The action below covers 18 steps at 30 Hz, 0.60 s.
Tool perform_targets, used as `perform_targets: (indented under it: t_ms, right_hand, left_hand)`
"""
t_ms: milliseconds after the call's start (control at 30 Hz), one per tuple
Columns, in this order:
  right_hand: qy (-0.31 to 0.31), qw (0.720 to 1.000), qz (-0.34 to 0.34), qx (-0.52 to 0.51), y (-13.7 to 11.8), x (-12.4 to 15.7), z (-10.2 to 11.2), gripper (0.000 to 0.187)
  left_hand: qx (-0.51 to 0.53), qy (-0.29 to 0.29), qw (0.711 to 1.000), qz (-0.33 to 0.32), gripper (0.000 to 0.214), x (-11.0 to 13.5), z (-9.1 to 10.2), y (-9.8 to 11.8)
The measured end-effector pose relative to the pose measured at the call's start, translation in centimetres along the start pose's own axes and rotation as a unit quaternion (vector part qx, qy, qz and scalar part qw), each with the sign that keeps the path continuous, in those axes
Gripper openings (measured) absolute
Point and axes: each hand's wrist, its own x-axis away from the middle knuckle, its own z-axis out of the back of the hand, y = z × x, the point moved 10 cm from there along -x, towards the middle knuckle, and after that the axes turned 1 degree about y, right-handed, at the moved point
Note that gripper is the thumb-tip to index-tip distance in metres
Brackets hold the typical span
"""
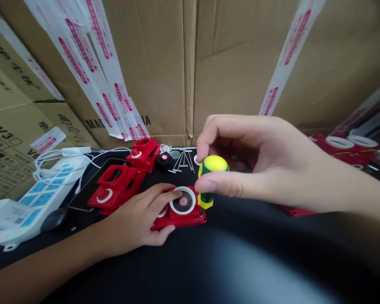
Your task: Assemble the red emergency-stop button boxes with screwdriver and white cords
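Note:
My right hand [256,162] pinches the round yellow-and-green handle of a small screwdriver [210,177], held upright with its tip at the right corner of a red plastic housing [190,217]. That housing carries a white ring with a dark disc [183,200]. My left hand [139,219] lies over the left part of the housing, thumb under its front edge and fingers on top, holding it down on the black surface.
More red housings [118,185] lie stacked at the left, several screws [182,162] behind them. A white-and-blue power strip [34,202] with a cable sits far left. Cardboard boxes [190,63] wall the back. Other red parts [345,147] lie at the right.

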Motion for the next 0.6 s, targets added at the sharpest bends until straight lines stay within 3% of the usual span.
perform_targets:
  t_ms: [267, 467, 600]
  right_hand:
    - [0.027, 0.999, 0.002, 0.031, -0.6, 0.6, -0.1, 0.034]
    - [-0.009, 1.000, -0.002, 0.003, -0.7, 0.5, 0.3, 0.021]
    - [-0.069, 0.997, 0.020, 0.013, -1.0, 0.3, 0.3, 0.019]
  left_hand:
    - [0.065, -0.041, 0.996, 0.032, 0.070, -0.1, -0.4, -0.5]
    - [0.049, -0.035, 0.998, 0.029, 0.073, 0.1, -0.5, -0.7]
    - [0.004, -0.005, 1.000, 0.012, 0.074, 0.3, -0.3, -0.4]
